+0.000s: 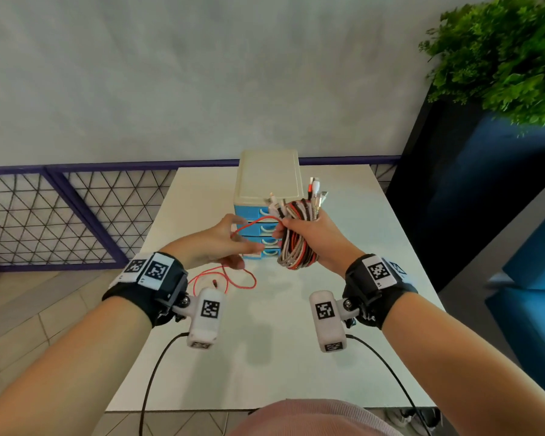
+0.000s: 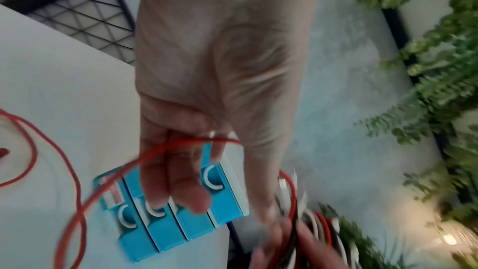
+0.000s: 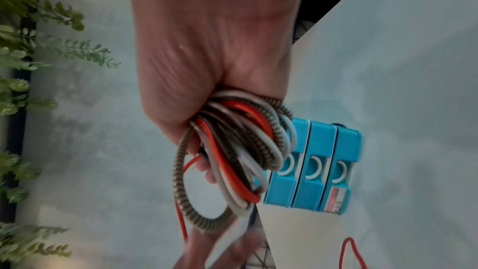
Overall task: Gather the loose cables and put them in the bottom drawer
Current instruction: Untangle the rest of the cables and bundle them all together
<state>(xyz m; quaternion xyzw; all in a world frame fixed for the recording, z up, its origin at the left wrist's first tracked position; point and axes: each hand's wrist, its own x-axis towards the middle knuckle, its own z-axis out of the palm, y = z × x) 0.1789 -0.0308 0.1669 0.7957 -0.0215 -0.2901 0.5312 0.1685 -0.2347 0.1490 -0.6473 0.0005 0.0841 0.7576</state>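
Note:
My right hand (image 1: 315, 237) grips a coiled bundle of cables (image 1: 296, 250) in red, white, grey and braided sleeves, held upright above the table with plugs sticking out on top. The same bundle (image 3: 240, 140) fills the right wrist view. One thin red cable (image 1: 233, 280) runs from the bundle to my left hand (image 1: 221, 243), whose curled fingers hold it; its tail lies looped on the table. In the left wrist view this red cable (image 2: 77, 201) crosses the fingers (image 2: 191, 191). Behind both hands stands a small drawer unit (image 1: 268, 177) with blue drawers, all closed; the bottom drawer (image 1: 268, 253) is partly hidden.
The white table (image 1: 265, 357) is narrow, with open floor on the left and a purple mesh railing (image 1: 60, 215) behind. A green plant (image 1: 501, 58) on a dark planter and blue seating (image 1: 532, 278) stand to the right.

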